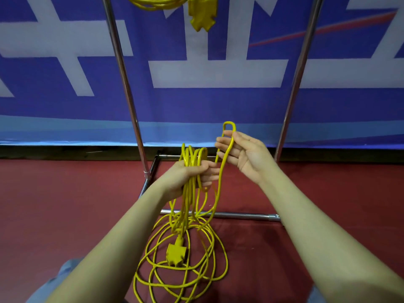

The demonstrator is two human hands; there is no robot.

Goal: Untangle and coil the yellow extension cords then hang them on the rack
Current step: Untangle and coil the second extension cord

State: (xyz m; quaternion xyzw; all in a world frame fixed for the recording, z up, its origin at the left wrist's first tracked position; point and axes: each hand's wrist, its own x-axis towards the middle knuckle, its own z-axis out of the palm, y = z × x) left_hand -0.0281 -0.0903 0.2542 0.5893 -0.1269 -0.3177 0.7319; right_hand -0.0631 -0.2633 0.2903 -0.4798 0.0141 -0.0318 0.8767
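Through the head camera I saw my left hand (192, 173) closed in a fist around a bundle of gathered loops of the yellow extension cord (190, 217), the tops of those loops standing up just above the knuckles and the rest hanging down from the underside of the grip. My right hand (239, 153) was up and slightly further out, palm turned toward me, with the fingers only loosely curled; a single narrow loop (229, 131) of the same cord ran up through it, pinched between thumb and fingertips, and its rounded top poked out above the hand. From that loop one strand dropped past the left hand to the red floor (65, 211), where the remaining cord lay in loose overlapping rings with its yellow multi-outlet socket end (175, 254) resting among them. Directly behind the hands stood the metal rack (124, 84), its two shiny uprights rising either side and its base bars on the floor, one bar passing just behind the hanging strands. At the very top edge, a second coiled yellow cord (153, 2) hung from the rack with its socket block (202, 15) dangling beside it. A blue banner with white shapes (218, 73) filled the wall behind.
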